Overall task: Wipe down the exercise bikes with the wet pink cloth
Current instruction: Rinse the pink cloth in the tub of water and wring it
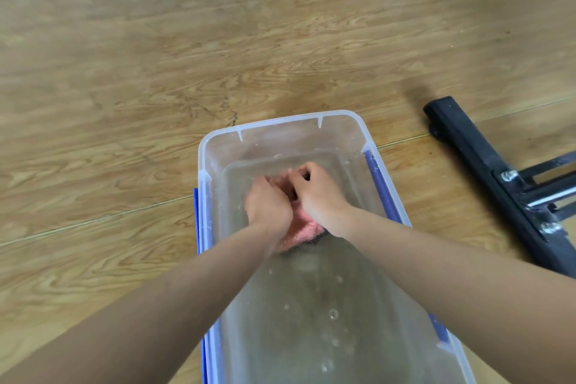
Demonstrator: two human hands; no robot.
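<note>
- Step in hand, as I judge it: wetting or rinsing the cloth [307, 226] in the tub [280, 121] of water. No bike is being wiped yet.
- The cloth is bunched between both hands, low in the far half of the tub, at or just under the water's surface. A dark mesh edge shows at its near end.
- Left hand [268, 203]: fingers curled down over the cloth, gripping it.
- Right hand [321, 193]: closed in a fist round the far end of the cloth, knuckles up, pressed close beside the left.
- Next move likely calls for squeezing out the water, lifting the cloth clear of the tub, then turning to the bike base [486, 171], which lies on the floor to the right.
</note>
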